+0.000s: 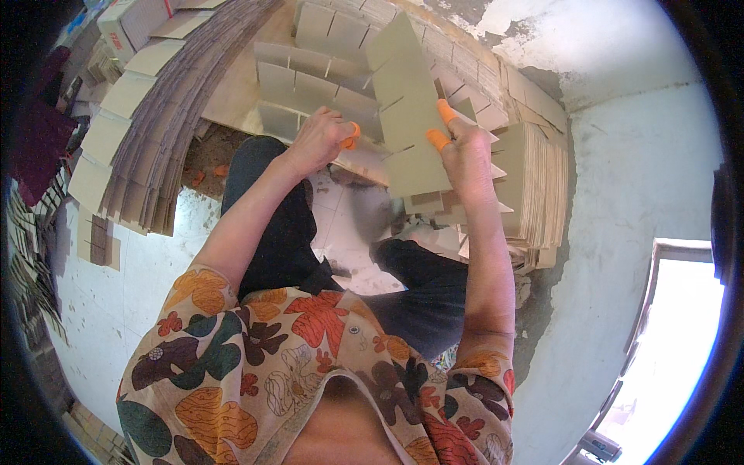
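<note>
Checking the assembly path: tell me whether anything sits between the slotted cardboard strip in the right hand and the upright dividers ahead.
Nothing visible does. The right hand holds the tan slotted cardboard strip directly above the upright cardboard dividers.

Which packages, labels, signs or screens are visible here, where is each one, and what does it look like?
Carton with a label: top left corner, beside the fanned stack of cardboard sheets; a tan box, with a white patch bearing red marks.
Flat cardboard pieces, blue and white: far top left edge, behind that carton; too small to say more.
No signs or screens are in view.
The slotted cardboard strip in the right hand is plain tan, without a label.
</note>
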The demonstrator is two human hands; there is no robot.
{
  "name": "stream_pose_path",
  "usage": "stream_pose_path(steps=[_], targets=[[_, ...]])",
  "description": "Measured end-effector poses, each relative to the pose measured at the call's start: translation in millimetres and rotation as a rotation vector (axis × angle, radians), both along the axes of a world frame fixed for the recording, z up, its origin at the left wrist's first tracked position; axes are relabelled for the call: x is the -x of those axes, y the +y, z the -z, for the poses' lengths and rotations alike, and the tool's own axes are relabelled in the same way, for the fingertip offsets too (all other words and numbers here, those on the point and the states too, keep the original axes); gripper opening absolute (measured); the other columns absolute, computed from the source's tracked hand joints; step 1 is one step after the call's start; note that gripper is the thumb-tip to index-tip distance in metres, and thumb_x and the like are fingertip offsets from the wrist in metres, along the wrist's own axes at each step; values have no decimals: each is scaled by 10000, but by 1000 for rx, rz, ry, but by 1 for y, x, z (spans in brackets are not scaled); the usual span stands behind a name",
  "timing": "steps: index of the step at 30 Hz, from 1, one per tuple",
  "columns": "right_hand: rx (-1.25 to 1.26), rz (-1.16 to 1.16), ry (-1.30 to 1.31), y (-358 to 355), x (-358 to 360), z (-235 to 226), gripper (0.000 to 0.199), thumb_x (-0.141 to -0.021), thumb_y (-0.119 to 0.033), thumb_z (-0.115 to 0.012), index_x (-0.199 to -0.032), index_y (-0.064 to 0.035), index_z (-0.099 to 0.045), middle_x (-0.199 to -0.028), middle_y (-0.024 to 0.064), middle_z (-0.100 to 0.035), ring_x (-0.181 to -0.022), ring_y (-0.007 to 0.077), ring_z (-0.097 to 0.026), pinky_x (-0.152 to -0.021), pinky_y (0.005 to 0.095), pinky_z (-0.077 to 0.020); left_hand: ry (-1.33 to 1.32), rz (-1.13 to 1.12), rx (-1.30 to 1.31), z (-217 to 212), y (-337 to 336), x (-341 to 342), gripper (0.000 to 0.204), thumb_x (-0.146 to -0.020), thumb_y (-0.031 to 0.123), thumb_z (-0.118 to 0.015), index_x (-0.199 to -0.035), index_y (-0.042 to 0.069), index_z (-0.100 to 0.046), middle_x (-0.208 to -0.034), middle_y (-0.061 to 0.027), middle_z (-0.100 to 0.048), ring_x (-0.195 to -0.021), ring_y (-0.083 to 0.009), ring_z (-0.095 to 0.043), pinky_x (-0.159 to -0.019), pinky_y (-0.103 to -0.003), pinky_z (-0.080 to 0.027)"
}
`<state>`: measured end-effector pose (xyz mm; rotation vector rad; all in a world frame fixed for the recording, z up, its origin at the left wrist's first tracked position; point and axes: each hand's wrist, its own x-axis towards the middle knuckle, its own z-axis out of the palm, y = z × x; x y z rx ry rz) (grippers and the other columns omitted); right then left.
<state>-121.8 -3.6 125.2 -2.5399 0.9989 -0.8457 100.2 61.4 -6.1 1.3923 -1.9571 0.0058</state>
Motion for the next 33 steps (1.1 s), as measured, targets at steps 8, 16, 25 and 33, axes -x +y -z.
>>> stream_pose_path(steps=[8, 16, 25, 33], targets=[[-61, -10, 132, -2, -8, 16, 286, -718, 16, -631, -1001, 55, -604, -699, 266, -551, -642, 369, -567, -588, 414, -452, 13, 19, -18, -4, 0, 4, 114, -708, 94, -660, -811, 94, -611, -683, -89, -546, -707, -270, -537, -683, -372, -399], [20, -75, 240, -10, -17, 41, 98, -674, 63, -555, -771, 51, -555, -723, 255, -571, -709, 416, -579, -642, 463, -463, 45, -2, -1, -1, -4, 4, 75, -701, 83, -642, -764, 95, -605, -656, -93, -551, -708, -277, -547, -698, -367, -410], [17, -13, 391, -4, -18, 76, 112, -741, -42, -564, -843, 3, -569, -750, 207, -594, -738, 390, -599, -644, 446, -482, -2, -18, -20, 2, -8, 7, 76, -698, 85, -630, -762, 84, -589, -675, -93, -568, -721, -274, -553, -700, -372, -415], [290, 710, 275, -62, 126, 65, 273, -789, -126, -612, -1057, -73, -607, -978, 155, -615, -924, 346, -572, -798, 440, -464, 53, 42, -26, -12, 1, 8, 247, -661, 137, -716, -871, 65, -606, -751, -73, -587, -757, -259, -552, -727, -365, -416]])
